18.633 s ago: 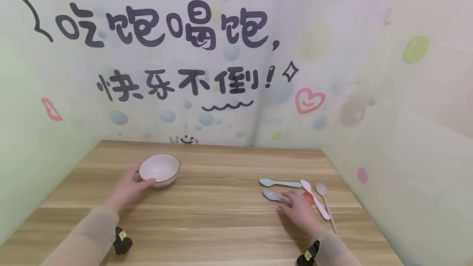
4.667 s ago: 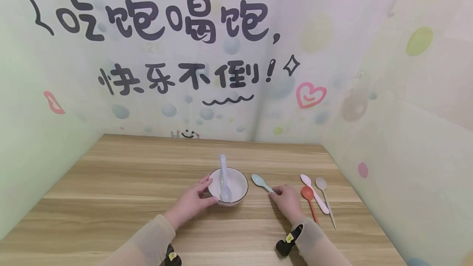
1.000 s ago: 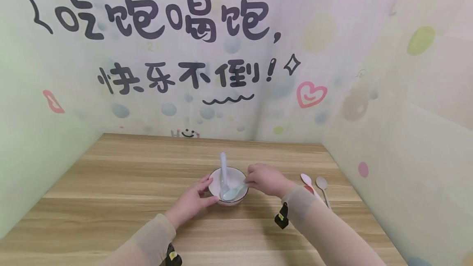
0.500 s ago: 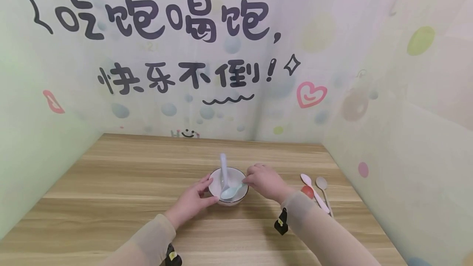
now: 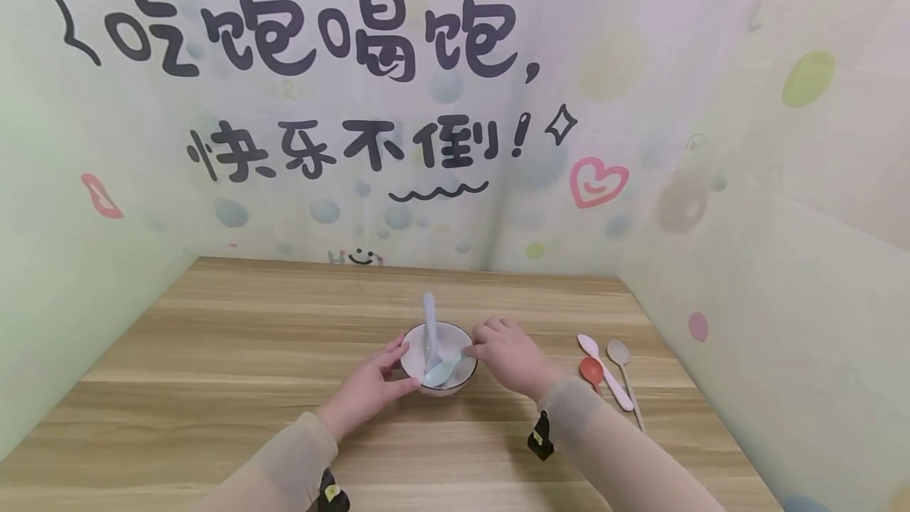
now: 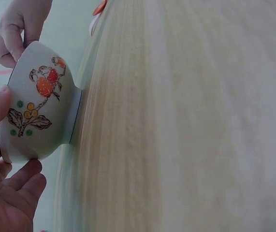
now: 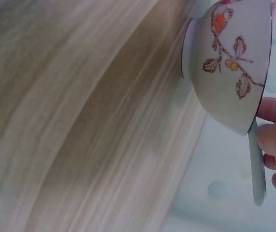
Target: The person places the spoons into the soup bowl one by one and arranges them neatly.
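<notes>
My left hand (image 5: 366, 393) grips the near left side of a white bowl (image 5: 437, 393), thumb at the rim and fingers round the wall. In the left wrist view, painted fruit and leaves show on the bowl (image 6: 41, 106). Inside it leans a pale lilac spoon (image 5: 430, 314), its handle sticking up past the far rim. My right hand (image 5: 513, 358) pinches the handle of a pale green spoon (image 5: 441, 372) at the right rim; the spoon's head lies in the bowl, by the lilac one. In the right wrist view the green handle (image 7: 257, 169) extends out past the rim.
On the right of the wooden table (image 5: 249, 338) lie a pink spoon (image 5: 604, 370), a red spoon (image 5: 591, 370) and a beige spoon (image 5: 619, 353), close together. My right forearm hides part of the red one. Walls stand behind and at both sides.
Earlier the bowl moved from the left to the middle, and the lilac spoon went into it. The right hand then took the green spoon from the table to the bowl. Lately it shifted only slightly.
</notes>
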`<state>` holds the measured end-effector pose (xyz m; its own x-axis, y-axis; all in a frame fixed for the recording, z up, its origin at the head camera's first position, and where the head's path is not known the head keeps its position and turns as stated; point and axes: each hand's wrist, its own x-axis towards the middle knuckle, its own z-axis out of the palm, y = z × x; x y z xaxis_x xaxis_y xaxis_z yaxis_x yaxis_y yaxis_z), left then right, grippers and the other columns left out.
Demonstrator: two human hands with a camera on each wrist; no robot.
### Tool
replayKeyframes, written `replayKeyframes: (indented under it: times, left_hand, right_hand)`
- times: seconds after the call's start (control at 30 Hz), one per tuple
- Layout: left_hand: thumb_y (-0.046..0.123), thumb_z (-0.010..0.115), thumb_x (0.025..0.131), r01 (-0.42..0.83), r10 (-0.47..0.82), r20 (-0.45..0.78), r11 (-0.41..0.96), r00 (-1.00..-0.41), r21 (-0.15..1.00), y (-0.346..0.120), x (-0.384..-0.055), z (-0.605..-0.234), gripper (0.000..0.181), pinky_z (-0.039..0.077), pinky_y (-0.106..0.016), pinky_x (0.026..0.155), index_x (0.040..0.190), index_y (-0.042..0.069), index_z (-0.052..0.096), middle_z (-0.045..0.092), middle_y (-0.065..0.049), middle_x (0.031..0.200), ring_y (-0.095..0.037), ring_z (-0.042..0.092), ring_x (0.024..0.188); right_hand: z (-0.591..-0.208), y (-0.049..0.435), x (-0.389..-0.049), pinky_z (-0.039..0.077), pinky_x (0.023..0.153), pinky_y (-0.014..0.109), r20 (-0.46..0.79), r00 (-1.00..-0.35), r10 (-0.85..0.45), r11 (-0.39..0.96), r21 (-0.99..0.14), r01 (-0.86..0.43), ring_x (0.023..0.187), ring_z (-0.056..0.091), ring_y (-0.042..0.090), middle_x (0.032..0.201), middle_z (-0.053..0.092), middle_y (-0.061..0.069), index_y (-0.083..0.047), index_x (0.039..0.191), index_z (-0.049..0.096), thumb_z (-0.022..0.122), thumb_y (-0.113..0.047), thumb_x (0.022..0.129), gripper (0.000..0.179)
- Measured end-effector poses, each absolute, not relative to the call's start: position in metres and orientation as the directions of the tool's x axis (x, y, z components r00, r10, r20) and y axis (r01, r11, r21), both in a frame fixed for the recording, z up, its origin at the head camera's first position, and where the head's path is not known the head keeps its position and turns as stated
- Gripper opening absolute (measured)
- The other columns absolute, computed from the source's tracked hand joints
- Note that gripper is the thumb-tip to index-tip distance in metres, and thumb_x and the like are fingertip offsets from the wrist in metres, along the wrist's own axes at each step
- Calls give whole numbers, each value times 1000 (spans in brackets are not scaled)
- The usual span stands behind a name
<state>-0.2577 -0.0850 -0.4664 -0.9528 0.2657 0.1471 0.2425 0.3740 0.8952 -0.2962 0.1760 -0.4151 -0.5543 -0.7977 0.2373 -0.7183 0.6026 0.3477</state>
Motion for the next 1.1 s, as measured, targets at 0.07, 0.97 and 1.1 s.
replayKeyframes:
  times: [0.07, 0.97, 1.1]
  left_hand:
    - [21, 78, 82, 240, 267, 144, 376, -953, 895, -85, -257, -466, 71, 42, -48, 102, 140, -2, 45, 31, -12, 154, -31, 52, 122]
    - [26, 78, 82, 242, 255, 140, 433, -957, 868, -85, -257, -465, 71, 43, -46, 102, 140, 0, 47, 33, -11, 154, -30, 50, 125]
    - [26, 78, 82, 241, 253, 140, 431, -957, 869, -85, -256, -464, 71, 43, -46, 102, 140, 0, 47, 33, -10, 154, -30, 50, 125]
  right_hand:
    - [-417, 176, -296, 45, 88, 34, 236, -548, -802, 596, 370, -713, 98, 53, 16, 100, 59, -6, -25, 112, 73, 68, -14, 86, 29]
    - [-420, 170, -306, 26, 115, 45, 88, -626, -775, 617, 324, -717, 139, 33, 23, 146, 45, -6, -22, 139, 54, 61, -1, 89, 54]
    - [-420, 170, -305, 26, 115, 46, 100, -627, -772, 623, 314, -717, 139, 33, 23, 147, 45, -5, -21, 139, 53, 61, 0, 89, 55]
